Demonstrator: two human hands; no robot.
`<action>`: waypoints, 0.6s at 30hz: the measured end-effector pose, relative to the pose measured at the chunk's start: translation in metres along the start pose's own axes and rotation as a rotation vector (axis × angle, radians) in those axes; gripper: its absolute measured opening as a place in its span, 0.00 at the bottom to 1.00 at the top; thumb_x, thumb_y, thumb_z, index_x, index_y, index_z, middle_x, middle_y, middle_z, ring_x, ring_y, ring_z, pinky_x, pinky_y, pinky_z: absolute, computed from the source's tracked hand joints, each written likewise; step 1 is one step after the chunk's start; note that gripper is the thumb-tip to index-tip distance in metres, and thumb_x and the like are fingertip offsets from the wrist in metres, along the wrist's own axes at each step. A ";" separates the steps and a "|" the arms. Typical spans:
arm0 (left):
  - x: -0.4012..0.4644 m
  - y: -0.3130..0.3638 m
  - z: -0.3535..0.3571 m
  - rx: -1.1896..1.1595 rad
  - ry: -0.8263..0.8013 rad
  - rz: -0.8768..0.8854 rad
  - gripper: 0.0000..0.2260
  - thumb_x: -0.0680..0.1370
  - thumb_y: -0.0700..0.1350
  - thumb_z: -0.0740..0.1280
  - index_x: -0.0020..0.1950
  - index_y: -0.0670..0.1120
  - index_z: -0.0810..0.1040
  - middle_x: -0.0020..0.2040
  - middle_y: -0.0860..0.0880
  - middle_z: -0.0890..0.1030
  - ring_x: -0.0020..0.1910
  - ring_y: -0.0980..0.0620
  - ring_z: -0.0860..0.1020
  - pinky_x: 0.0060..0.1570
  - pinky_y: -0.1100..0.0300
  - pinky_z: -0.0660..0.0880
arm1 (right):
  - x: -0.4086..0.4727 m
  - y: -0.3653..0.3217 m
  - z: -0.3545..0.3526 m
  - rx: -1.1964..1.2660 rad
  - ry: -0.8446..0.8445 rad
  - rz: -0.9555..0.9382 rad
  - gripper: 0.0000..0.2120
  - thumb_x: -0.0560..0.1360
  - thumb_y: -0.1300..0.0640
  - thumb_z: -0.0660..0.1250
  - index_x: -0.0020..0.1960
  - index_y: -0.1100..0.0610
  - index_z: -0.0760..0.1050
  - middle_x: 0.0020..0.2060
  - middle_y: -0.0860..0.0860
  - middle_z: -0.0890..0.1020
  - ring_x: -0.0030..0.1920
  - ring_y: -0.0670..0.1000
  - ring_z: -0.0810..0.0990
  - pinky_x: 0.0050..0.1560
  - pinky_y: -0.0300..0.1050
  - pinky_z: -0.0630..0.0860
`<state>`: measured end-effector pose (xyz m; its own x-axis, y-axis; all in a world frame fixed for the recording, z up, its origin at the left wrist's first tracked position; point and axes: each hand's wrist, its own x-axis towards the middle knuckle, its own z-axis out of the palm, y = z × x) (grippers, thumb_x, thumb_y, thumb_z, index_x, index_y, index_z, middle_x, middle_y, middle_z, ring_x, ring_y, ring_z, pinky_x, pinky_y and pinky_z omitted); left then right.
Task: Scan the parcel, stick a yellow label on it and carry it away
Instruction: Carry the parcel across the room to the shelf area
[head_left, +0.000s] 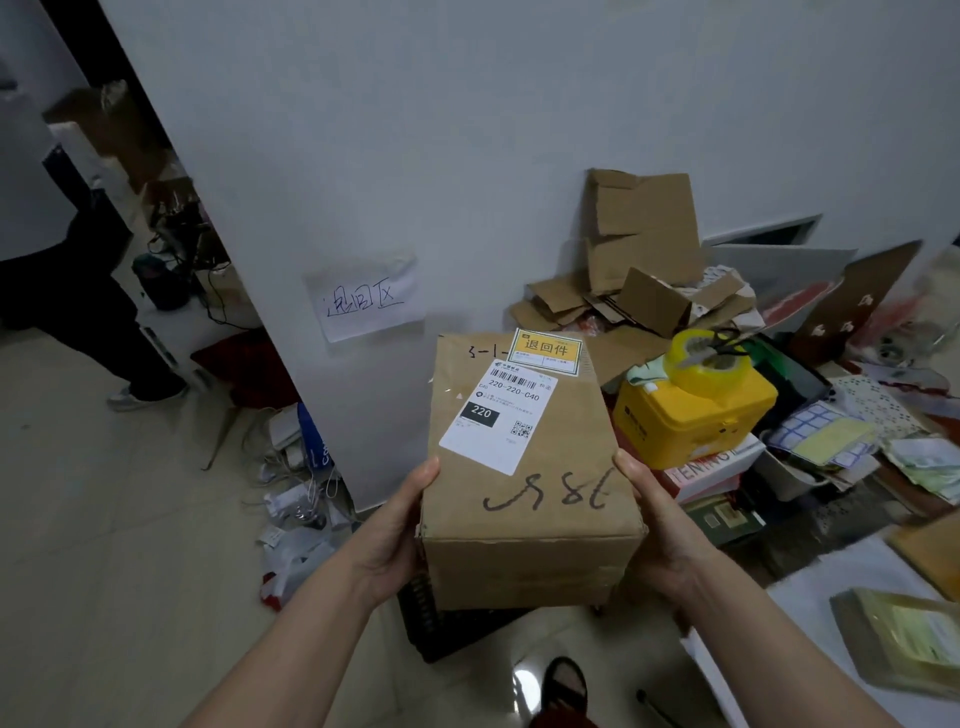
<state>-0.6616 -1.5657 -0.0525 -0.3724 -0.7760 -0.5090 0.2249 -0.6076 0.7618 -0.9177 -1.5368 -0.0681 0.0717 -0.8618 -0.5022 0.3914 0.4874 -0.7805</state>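
I hold a brown cardboard parcel in front of me, above the floor. My left hand grips its left side and my right hand grips its right side. A white shipping label with a barcode and "220" lies on the parcel's top. A yellow label with black characters is stuck at the top's far edge. Black handwriting marks the near part of the top.
A white wall with a handwritten paper sign stands ahead. To the right are torn cardboard, a yellow box with a tape roll, and a cluttered table. A black crate sits below the parcel. Another person's legs stand at left.
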 end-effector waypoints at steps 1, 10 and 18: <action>0.014 0.003 0.000 -0.010 0.000 0.005 0.34 0.51 0.63 0.80 0.54 0.51 0.84 0.58 0.44 0.83 0.60 0.43 0.78 0.64 0.46 0.70 | 0.013 -0.008 -0.002 -0.003 -0.015 -0.005 0.37 0.45 0.35 0.79 0.52 0.48 0.83 0.50 0.56 0.86 0.58 0.60 0.79 0.64 0.61 0.70; 0.126 0.029 -0.008 -0.108 0.094 -0.020 0.32 0.56 0.61 0.78 0.56 0.49 0.84 0.58 0.44 0.83 0.55 0.47 0.82 0.56 0.51 0.73 | 0.149 -0.051 -0.032 -0.109 -0.100 0.119 0.33 0.52 0.33 0.76 0.54 0.44 0.82 0.56 0.54 0.84 0.61 0.59 0.78 0.66 0.63 0.68; 0.203 0.006 -0.055 -0.103 0.205 -0.182 0.18 0.80 0.55 0.55 0.62 0.51 0.77 0.57 0.48 0.84 0.53 0.50 0.83 0.45 0.57 0.77 | 0.246 -0.017 -0.053 -0.228 -0.153 0.235 0.31 0.63 0.33 0.69 0.64 0.40 0.74 0.62 0.49 0.81 0.64 0.55 0.76 0.65 0.62 0.70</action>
<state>-0.6860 -1.7357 -0.1733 -0.2277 -0.6647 -0.7116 0.2650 -0.7455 0.6116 -0.9557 -1.7492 -0.1983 0.2792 -0.7249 -0.6297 0.1343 0.6788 -0.7219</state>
